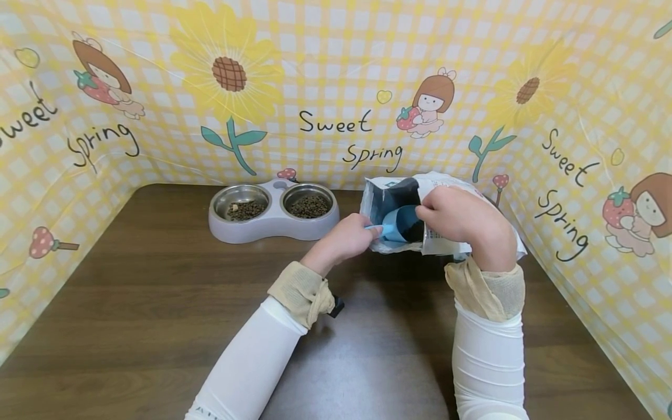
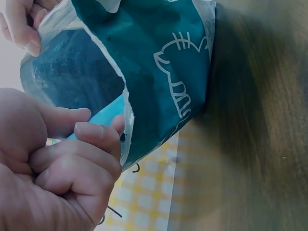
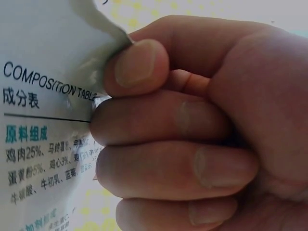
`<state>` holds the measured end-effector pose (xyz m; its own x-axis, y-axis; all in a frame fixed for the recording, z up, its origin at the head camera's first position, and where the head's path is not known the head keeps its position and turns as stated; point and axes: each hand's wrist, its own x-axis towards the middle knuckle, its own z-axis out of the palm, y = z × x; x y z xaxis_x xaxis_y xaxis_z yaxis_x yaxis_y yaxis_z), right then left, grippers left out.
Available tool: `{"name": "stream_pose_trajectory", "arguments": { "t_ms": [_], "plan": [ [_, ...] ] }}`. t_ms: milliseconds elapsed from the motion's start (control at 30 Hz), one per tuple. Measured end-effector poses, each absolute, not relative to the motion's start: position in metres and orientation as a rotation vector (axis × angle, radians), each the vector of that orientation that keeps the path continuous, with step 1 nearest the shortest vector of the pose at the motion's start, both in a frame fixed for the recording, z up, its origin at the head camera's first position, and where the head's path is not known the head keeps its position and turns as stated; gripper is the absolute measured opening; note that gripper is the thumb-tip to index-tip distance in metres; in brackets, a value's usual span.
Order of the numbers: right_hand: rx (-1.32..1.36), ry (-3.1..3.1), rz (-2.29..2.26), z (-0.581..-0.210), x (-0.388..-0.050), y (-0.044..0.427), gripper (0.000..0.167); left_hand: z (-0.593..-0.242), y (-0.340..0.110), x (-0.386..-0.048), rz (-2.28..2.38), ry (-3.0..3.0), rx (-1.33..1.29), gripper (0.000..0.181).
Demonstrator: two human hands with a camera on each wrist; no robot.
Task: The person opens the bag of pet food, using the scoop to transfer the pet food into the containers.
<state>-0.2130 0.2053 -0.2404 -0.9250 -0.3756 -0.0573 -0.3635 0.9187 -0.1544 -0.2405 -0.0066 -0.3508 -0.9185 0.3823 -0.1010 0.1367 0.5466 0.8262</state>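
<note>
My left hand (image 1: 343,239) pinches the handle of a light blue scoop (image 1: 394,224) between thumb and fingers. The scoop's cup sits in the open mouth of a pet food bag (image 1: 434,242), with dark contents visible near the cup. In the left wrist view, the bag (image 2: 144,62) shows a teal side with a white cat outline, and only part of the scoop (image 2: 107,113) shows. My right hand (image 1: 462,219) grips the bag's edge; the right wrist view has its curled fingers on the white panel (image 3: 43,110) printed "COMPOSITION TABLE".
Left of the bag stands a pale lilac double feeder (image 1: 275,219). Brown kibble (image 1: 247,211) partly covers its left steel bowl, with a few pale bits; more kibble (image 1: 310,206) lies in the right bowl. A yellow checked cloth (image 1: 336,76) surrounds the brown wooden table (image 1: 157,303).
</note>
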Motion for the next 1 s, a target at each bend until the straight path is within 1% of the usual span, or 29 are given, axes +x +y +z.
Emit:
{"name": "stream_pose_trajectory", "arguments": {
  "t_ms": [433, 1000],
  "plan": [
    [-0.57, 2.968, -0.252, -0.24, -0.213, 0.207, 0.048, -0.354, -0.018, -0.246, 1.423, 2.275, 0.284, 0.039],
    [-0.561, 2.969, -0.256, -0.239, -0.212, 0.209, 0.048, -0.356, -0.042, -0.254, 1.497, 2.122, 0.339, 0.041]
  ]
}}
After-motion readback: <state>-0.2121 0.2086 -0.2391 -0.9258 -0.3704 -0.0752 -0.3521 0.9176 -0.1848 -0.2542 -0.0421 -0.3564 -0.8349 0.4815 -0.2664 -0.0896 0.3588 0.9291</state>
